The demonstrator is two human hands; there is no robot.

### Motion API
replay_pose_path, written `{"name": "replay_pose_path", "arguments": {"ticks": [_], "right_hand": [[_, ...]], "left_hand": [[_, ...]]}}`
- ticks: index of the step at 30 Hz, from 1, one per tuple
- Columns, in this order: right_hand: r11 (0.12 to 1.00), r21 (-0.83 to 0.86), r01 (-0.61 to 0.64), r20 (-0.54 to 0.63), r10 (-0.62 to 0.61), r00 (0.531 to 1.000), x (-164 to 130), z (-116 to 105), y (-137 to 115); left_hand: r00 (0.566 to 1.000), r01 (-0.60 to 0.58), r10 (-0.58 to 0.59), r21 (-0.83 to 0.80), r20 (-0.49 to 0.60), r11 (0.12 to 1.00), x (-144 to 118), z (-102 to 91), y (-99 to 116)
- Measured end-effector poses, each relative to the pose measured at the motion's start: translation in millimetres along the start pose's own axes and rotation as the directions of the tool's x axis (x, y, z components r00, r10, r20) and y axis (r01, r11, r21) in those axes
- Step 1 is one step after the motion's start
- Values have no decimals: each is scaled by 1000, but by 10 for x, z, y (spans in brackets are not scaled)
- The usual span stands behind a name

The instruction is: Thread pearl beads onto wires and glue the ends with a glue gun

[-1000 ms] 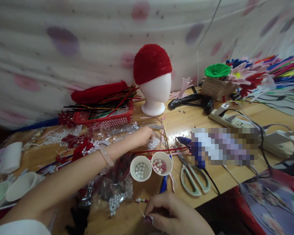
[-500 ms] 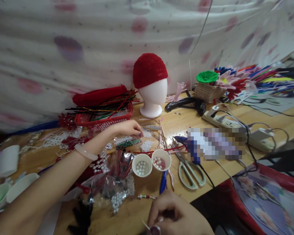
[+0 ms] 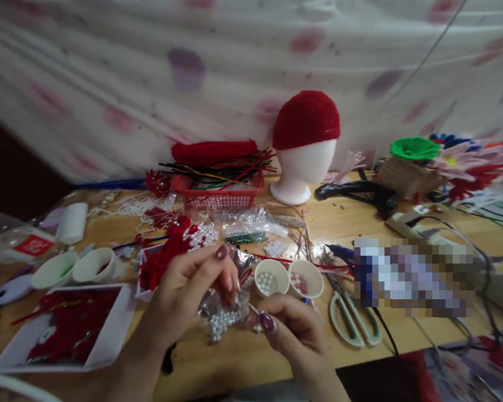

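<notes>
My left hand (image 3: pixel 188 285) hovers over the middle of the table, thumb and fingers drawn together; whatever may be between them is too small to make out. Close by on its right, my right hand (image 3: pixel 295 335) pinches a thin whitish strand (image 3: pixel 254 307) between thumb and forefinger. Clear bags of silvery pearl beads (image 3: pixel 222 324) lie under and between the hands. Just beyond the right hand stand two paper cups, one with white pearls (image 3: pixel 267 283) and one with red and white beads (image 3: pixel 298 283).
Scissors (image 3: pixel 354 312) and a blue glue gun (image 3: pixel 341 252) lie to the right. A red basket (image 3: pixel 222 196) of pipe cleaners and a foam head (image 3: pixel 304 162) in a red cap stand behind. At left are a white tray (image 3: pixel 121 318) with red pieces and more cups (image 3: pixel 94 267).
My left hand has come back from the bead packets behind to beside my right hand. My right hand is higher in view. The view has turned left, showing the white tray.
</notes>
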State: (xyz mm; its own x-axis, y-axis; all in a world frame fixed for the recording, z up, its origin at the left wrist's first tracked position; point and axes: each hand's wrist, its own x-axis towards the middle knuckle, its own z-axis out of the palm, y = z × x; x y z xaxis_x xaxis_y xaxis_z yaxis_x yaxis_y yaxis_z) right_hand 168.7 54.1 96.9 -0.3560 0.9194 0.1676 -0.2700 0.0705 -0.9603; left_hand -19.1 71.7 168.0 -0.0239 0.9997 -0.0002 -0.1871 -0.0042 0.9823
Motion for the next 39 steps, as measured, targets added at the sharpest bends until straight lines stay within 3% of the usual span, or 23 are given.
{"name": "replay_pose_path", "arguments": {"ticks": [3, 5, 10, 14, 18, 34, 39], "right_hand": [[996, -68, 63, 13, -62, 998, 78, 129, -61], [990, -111, 85, 11, -85, 996, 114, 209, -95], [960, -257, 112, 42, -105, 994, 123, 331, -73], [906, -391, 162, 57, -152, 987, 111, 352, -28], [884, -424, 197, 65, -187, 980, 131, 368, -36], [899, -379, 219, 52, -216, 975, 174, 351, -22], [897, -409, 169, 59, -158, 986, 159, 351, -33]], "left_hand": [[984, 63, -102, -246, -149, 967, -311, -4, -306], [962, 123, -211, -416, -172, 901, -399, 4, -413], [910, 278, -414, -711, -20, 645, -415, 32, -441], [882, 333, -469, -760, 42, 559, -404, 17, -437], [873, 353, -483, -768, 67, 533, -402, -14, -447], [905, 339, -413, -755, 99, 562, -389, -54, -568], [902, 344, -424, -730, 82, 591, -385, -43, -554]]}}
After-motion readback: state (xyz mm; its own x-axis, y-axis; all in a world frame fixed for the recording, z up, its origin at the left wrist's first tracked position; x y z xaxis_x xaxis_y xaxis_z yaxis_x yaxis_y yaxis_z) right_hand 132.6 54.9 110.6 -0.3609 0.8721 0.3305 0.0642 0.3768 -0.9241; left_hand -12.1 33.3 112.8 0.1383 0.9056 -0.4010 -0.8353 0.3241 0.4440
